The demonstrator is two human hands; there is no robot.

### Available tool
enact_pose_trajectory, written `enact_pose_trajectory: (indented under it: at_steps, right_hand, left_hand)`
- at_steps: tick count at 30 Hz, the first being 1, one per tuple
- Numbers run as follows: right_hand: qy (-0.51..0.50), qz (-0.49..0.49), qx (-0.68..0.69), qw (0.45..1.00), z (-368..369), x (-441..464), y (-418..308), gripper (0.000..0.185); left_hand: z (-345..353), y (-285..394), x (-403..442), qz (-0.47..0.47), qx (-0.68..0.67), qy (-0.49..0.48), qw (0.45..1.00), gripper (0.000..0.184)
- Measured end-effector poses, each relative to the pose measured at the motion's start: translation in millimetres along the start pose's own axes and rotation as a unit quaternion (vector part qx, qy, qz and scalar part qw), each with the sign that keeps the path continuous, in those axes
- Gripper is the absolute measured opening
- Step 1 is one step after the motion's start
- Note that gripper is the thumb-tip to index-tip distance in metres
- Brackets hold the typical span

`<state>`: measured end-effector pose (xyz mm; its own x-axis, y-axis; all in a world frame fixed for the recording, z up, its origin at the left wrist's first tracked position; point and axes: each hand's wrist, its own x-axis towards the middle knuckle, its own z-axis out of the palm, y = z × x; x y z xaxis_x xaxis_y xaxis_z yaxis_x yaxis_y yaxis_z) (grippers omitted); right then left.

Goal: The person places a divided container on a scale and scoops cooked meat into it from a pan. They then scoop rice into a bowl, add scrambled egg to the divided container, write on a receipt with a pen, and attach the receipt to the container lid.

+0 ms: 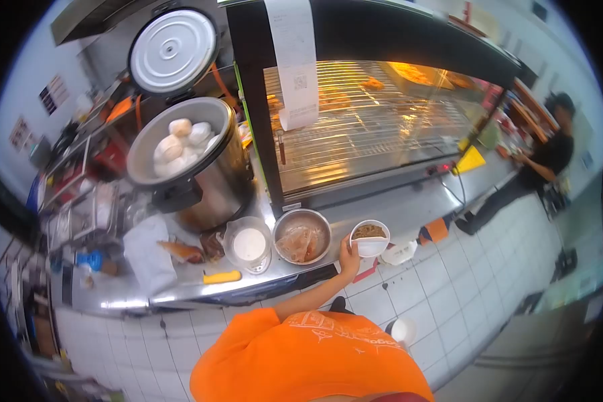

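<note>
My left hand (347, 260) grips the left rim of a white bowl (370, 248) with brown food and a white part inside. Just left of it on the steel counter is a metal bowl (292, 253) holding a clear plastic bag with something reddish. Beside that stands a round container of white contents (249, 244). A yellow-handled tool (222, 277) lies at the counter's front edge. My right hand is not visible. Lower right, a white round container (403, 331) shows beside my orange shirt; what supports it is hidden.
An open cooker (196, 194) with white wrapped bundles stands at the left, its lid raised. A lit warming cabinet (355, 191) holds fried food behind glass, with a paper receipt hanging down. At far right a person in black (554, 153) stands by the counter.
</note>
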<state>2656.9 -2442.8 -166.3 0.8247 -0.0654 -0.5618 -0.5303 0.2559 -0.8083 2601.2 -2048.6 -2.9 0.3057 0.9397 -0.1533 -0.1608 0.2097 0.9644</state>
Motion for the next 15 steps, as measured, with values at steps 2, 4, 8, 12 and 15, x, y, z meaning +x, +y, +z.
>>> enact_pose_trajectory:
  at_steps: [2,4,8,12,15]
  right_hand:
    - [-0.038,-0.030,-0.005,0.999,47,50,-42,0.049]
    - [-0.082,-0.054,-0.017,0.995,97,93,-85,0.050]
    - [-0.161,-0.035,-0.100,0.981,216,105,-188,0.057]
    - [-0.269,-0.030,-0.022,0.962,315,84,-243,0.062]
    - [-0.433,-0.117,-0.108,0.887,365,91,-237,0.062]
  left_hand:
    - [12,-17,22,0.043,0.055,0.059,0.996,0.042]
    - [29,-24,43,0.081,0.048,0.129,0.987,0.040]
    - [36,-31,72,0.004,0.097,0.150,0.984,0.044]
    - [41,-44,81,0.059,0.336,0.181,0.922,0.055]
    - [49,-24,59,-0.028,0.418,0.165,0.893,0.065]
